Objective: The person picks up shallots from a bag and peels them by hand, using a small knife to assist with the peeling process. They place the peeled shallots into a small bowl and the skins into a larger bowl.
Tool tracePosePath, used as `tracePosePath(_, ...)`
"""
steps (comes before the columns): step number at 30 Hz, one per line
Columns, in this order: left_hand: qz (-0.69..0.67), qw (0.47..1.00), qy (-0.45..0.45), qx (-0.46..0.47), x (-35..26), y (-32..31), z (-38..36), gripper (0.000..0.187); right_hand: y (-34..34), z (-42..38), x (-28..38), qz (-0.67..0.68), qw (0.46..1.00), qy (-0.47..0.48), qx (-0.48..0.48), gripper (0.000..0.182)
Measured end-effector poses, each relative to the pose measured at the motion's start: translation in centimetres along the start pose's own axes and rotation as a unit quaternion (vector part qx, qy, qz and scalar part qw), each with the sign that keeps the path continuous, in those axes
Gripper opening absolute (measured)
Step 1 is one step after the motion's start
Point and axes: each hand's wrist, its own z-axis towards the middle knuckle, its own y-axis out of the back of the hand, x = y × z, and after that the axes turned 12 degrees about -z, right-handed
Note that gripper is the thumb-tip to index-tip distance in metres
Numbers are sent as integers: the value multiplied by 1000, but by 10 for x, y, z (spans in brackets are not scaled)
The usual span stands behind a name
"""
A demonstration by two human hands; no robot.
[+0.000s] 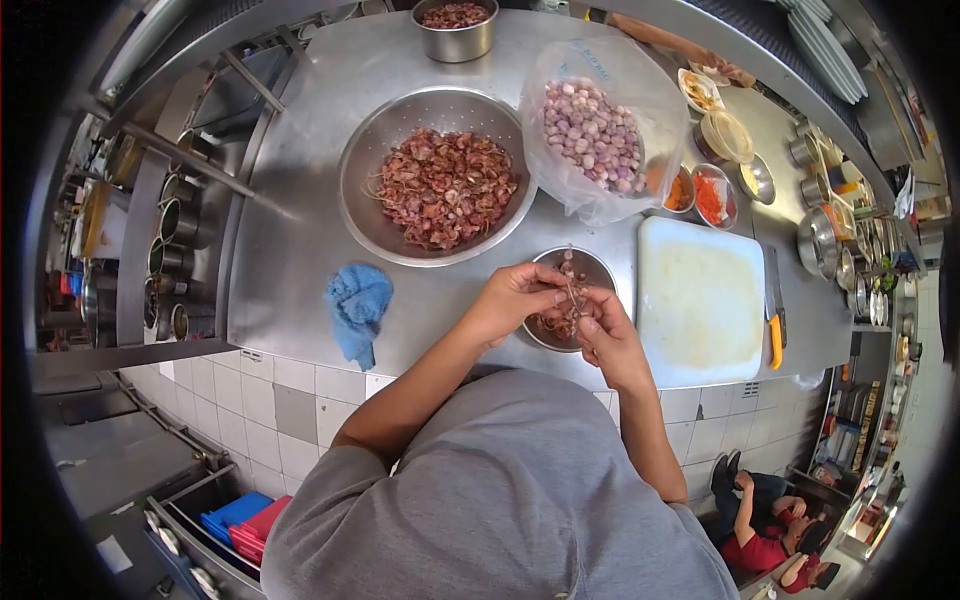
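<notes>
Over a small metal bowl (603, 268) near the table's front edge, my left hand (508, 303) and my right hand (612, 340) meet with fingertips pinched together. Between them is a small reddish-brown piece with thin strands (570, 290); its exact kind is hard to make out. More such pieces (553, 322) lie in the bowl, partly hidden by my fingers. Beyond my left hand, a large perforated metal bowl (362, 215) holds a heap of similar reddish-brown pieces (445, 190). Behind the small bowl stands an open plastic bag (590, 205) of small purple-white shallots (592, 130).
A white cutting board (700, 300) lies right, beside a knife with an orange handle (775, 338). A blue cloth (357, 310) is at left. A metal pot (455, 42) and bowls of orange shreds (712, 198) stand farther back. Another person's arm (670, 40) reaches in; people sit lower right.
</notes>
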Motion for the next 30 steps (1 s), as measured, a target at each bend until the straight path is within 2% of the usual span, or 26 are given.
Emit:
tracePosePath(7,-13,999,49,-13,3,5,0,16,-1,1,-7,-52,998,24,1,26)
tracePosePath(11,-6,999,38,-21,5,-1,1,16,-5,9,-14,-32,998,40,-38,20)
tracePosePath(14,-17,999,6,-30,11,-8,0,15,-10,12,-15,-5,996,37,-85,17)
tracePosePath(16,8,997,-79,-5,17,-14,-1,16,-10,12,-14,20,992,24,-122,16)
tracePosePath(18,-14,997,-77,0,23,-13,2,17,-7,13,-14,82,993,9,-79,13)
tracePosePath(20,-37,997,-72,5,26,-9,4,17,-9,14,-11,94,991,7,-91,11)
tracePosePath(22,-97,994,-37,-33,25,-6,7,16,-8,14,-12,122,989,4,-81,11)
tracePosePath(23,-110,992,-59,-29,28,-6,9,13,-8,13,-11,128,989,-1,-75,11)
tracePosePath(27,-94,994,-32,-42,25,-8,8,17,-6,12,-15,160,984,-1,-73,11)
tracePosePath(30,-68,997,-14,-45,26,-10,7,21,-5,14,-21,121,989,26,-79,12)
